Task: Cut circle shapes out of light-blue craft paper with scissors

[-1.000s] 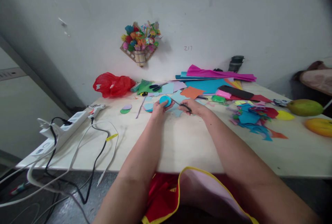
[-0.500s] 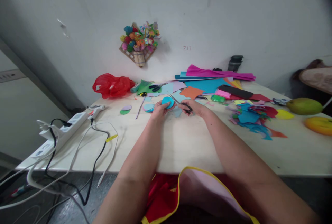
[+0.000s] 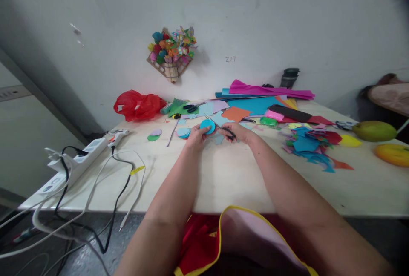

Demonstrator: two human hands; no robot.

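Note:
Pinched in my left hand (image 3: 197, 136) is a round blue disc (image 3: 208, 127) of paper or felt, held over the table's middle. My right hand (image 3: 235, 133) grips scissors (image 3: 229, 132) by their black handles. Their blades point up and left, close to the disc's right edge; I cannot tell whether they touch it. A stack of light blue discs (image 3: 183, 133) lies just left of my left hand. Farther left, a green and a lilac disc (image 3: 156, 133) overlap on the table. Pale blue scraps (image 3: 219, 139) lie under and behind my hands.
Coloured sheets (image 3: 252, 105), an orange piece (image 3: 236, 113) and a black phone-like slab (image 3: 289, 113) lie behind my hands. A scrap pile (image 3: 308, 144) and two mangoes (image 3: 375, 131) are on the right. A red bag (image 3: 139, 104), power strip (image 3: 78, 163) and cables occupy the left.
The blue disc has shifted slightly right in my left hand. The scissors have turned a little, with their handles closer together. My arms have hardly moved.

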